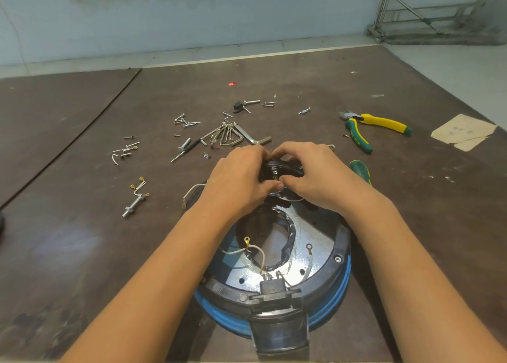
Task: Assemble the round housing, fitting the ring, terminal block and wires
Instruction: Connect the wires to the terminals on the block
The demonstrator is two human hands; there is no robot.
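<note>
The round housing point(323, 264), black with a blue rim and a shiny metal plate inside, lies on the table in front of me. Wires with ring lugs point(247, 240) curl over its open middle, and a black terminal block point(270, 287) sits at its near edge. Above the housing's far side, my left hand point(238, 179) and my right hand point(312, 176) both grip a small black part point(282, 169) with a metal contact showing between the fingers. Much of that part is hidden by my fingers.
Hex keys point(233, 136), loose screws point(185, 120), a bolt point(134, 205) with short wires and a small screwdriver point(186, 149) lie scattered beyond and left of the hands. Yellow-green pliers point(367, 128) and a green handle point(360, 170) lie to the right.
</note>
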